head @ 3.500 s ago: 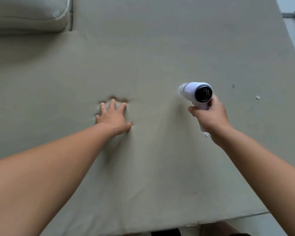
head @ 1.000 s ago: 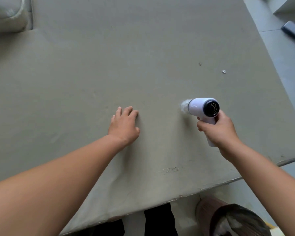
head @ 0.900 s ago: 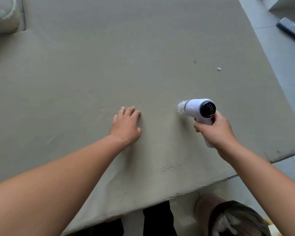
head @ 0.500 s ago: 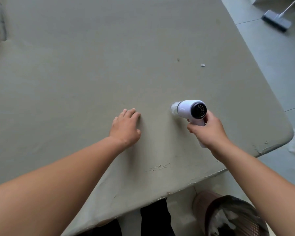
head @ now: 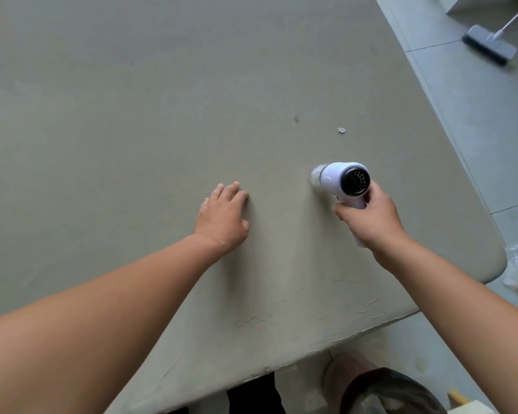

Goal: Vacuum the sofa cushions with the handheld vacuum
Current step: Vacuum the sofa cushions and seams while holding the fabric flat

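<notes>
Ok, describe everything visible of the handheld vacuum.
The handheld vacuum is small, glossy white plastic, shaped like a hair dryer. Its short barrel has a black vented rear cap facing the camera and a clear front nozzle that appears to touch the grey-green sofa cushion. The barrel lies nearly level, pointing left. The right hand grips the handle below it.

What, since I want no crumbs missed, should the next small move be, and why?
Probably slide the handheld vacuum forward toward the white crumb: it lies on the cushion just beyond the nozzle, with a dark speck to its left, and the right hand grips the vacuum.
</notes>
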